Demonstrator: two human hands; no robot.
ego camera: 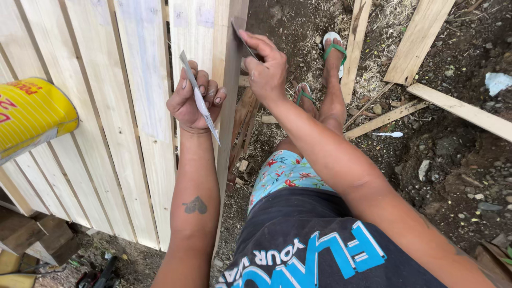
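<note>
Item, slatted pale-wood panel (106, 106): I press a dark putty knife (244, 40), pinched in my right hand (266, 72), to its outer edge board (230, 106), my left hand (193, 101) clenched around a second blade (198, 98); grey filler patches mark the upper slats, lower slats appear bare.

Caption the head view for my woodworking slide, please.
Right hand presses a flat blade to the slatted panel; left hand holds another blade.
</note>
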